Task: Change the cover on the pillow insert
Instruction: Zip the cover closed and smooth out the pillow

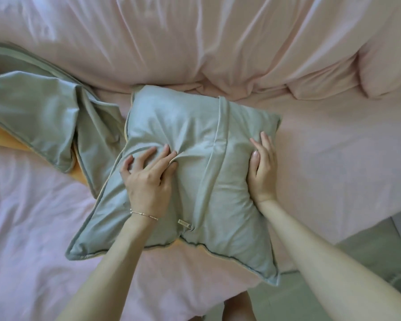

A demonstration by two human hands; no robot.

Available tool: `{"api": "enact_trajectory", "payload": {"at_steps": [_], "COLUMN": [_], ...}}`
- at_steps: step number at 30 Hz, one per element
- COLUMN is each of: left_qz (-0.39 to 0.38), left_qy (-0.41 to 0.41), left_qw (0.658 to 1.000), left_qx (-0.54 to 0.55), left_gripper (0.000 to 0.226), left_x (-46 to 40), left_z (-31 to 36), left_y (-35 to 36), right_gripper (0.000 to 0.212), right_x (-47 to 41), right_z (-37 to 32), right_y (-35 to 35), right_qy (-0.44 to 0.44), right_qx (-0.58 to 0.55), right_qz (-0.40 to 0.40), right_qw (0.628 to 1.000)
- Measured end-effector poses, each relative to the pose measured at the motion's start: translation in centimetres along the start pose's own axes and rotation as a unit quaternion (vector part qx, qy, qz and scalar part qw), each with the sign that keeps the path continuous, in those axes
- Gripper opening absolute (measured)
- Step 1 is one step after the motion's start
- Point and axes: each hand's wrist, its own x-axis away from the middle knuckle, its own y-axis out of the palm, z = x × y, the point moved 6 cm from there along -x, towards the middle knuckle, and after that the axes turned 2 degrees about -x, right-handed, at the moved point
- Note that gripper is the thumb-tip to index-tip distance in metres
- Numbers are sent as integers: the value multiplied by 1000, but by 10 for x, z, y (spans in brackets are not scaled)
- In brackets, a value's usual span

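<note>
A pillow in a grey-green cover [195,144] lies on the pink bed in the middle of the view, back side up, with an overlapping flap running down it and a small label near the front edge. My left hand [146,179] sits on the pillow's left half, its curled fingers bunching a fold of the cover fabric. Flat against the pillow's right side lies my right hand [263,167], fingers straight. A second grey-green cover with an orange inner side [39,117] lies crumpled and empty at the left.
Pink bedding [218,42] covers the bed, with a pink pillow [387,66] at the far right. The bed's edge and a greenish floor [368,251] show at the lower right.
</note>
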Motion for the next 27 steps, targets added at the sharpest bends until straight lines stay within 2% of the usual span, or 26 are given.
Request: {"api": "enact_trajectory", "payload": {"at_steps": [2, 4, 7, 8, 10, 12, 13, 15, 17, 19, 24, 27], "left_qz": [12, -12, -76, -100, -156, -141, -112, -44, -36, -41, 37, 68], "left_qy": [52, 135, 246, 238, 129, 4, -11, 22, 59, 49, -11, 14], "left_qw": [996, 985, 965, 966, 974, 982, 986, 994, 995, 995, 995, 992], "left_qx": [69, 106, 47, -2, -103, -129, -124, -93, -73, -70, -87, -105], "left_gripper": [24, 24, 25, 26, 31, 44, 47, 44, 43, 44, 50, 47], "left_x": [-10, -24, -52, -64, -81, -79, -68, -32, 9, 30, 43, 78], "left_z": [26, 56, 91, 93, 84, 71, 72, 89, 104, 105, 76, 68], "left_y": [-15, -26, -23, -18, -6, -3, -5, -6, 8, 29, 45, 59], "right_gripper": [43, 43, 25, 20, 22, 31, 35, 40, 42, 43, 47, 44], "right_x": [3, 12, 32, 36, 37, 33, 30, 23, 16, 8, 18, 51], "right_z": [3, -2, -21, -25, -30, -33, -36, -44, -51, -52, -45, -31], "right_y": [-27, -58, -85, -88, -85, -77, -73, -61, -48, -35, -12, 0], "right_qy": [40, 50, -1, -19, -59, -106, -126, -161, -190, -198, -220, -242], "right_qx": [-21, 6, 28, 25, 40, 49, 47, 42, 39, 40, 48, 56], "right_qz": [16, 52, 54, 41, 3, -37, -52, -74, -87, -86, -81, -93], "right_qw": [999, 997, 998, 999, 997, 992, 990, 983, 977, 976, 971, 964]}}
